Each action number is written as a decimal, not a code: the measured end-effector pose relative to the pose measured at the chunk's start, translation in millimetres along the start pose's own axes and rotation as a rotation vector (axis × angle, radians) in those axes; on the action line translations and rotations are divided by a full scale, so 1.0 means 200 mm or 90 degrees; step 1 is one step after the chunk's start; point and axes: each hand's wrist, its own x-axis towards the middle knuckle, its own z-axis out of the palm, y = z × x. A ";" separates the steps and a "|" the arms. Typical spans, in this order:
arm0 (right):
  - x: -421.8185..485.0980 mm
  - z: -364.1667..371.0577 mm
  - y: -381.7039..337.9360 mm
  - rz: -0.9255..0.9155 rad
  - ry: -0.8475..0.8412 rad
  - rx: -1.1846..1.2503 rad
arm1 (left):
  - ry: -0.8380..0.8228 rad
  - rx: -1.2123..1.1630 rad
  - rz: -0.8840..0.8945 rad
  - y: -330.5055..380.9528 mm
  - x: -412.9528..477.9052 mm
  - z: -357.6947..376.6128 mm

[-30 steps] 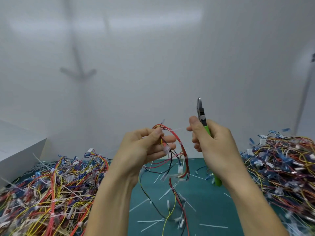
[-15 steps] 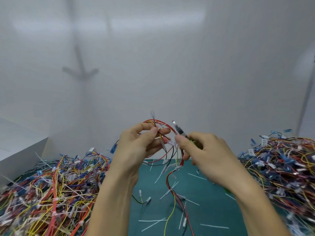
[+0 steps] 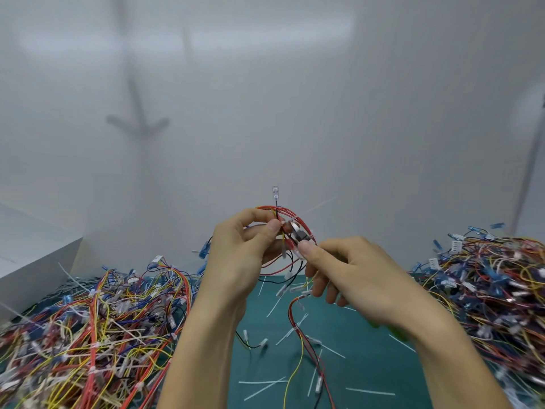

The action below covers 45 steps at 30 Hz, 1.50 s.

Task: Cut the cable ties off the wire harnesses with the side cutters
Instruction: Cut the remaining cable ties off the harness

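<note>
My left hand (image 3: 241, 255) pinches a looped wire harness (image 3: 295, 215) of red, yellow and black wires, held up above the green mat (image 3: 354, 335). A white connector sticks up from the loop's top. My right hand (image 3: 354, 276) grips the side cutters (image 3: 299, 234), whose grey jaws lie in the bundle right beside my left thumb. Their green handles are mostly hidden by my palm. A thin white cable tie tail (image 3: 320, 203) points up and right from the loop. Loose harness wires hang down to the mat.
A big pile of harnesses (image 3: 88, 335) lies at the left and another pile (image 3: 486, 284) at the right. Several cut white tie tails (image 3: 265, 389) lie scattered on the mat between them. A white box (image 3: 32, 255) stands far left; a white wall is behind.
The cutters, held upright and apart from the harness a second ago, have tilted left and down, and their jaws have come into the bundle by my left thumb. Both hands have drawn together.
</note>
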 end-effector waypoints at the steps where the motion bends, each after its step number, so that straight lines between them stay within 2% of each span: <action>1: 0.00 0.00 0.00 0.003 0.007 0.010 | -0.008 0.004 -0.001 0.00 0.00 0.00; 19: 0.00 0.00 -0.01 -0.013 0.017 0.007 | -0.007 0.042 0.006 0.00 0.00 0.02; 39: 0.00 -0.01 -0.01 -0.043 0.089 -0.215 | 0.022 0.157 0.033 -0.02 0.00 0.04; 42: 0.00 -0.01 -0.01 -0.044 0.084 -0.198 | 0.022 0.167 0.041 -0.01 0.00 0.04; 45: 0.00 -0.01 0.00 -0.046 0.050 -0.116 | 0.017 0.151 0.050 -0.01 0.00 0.03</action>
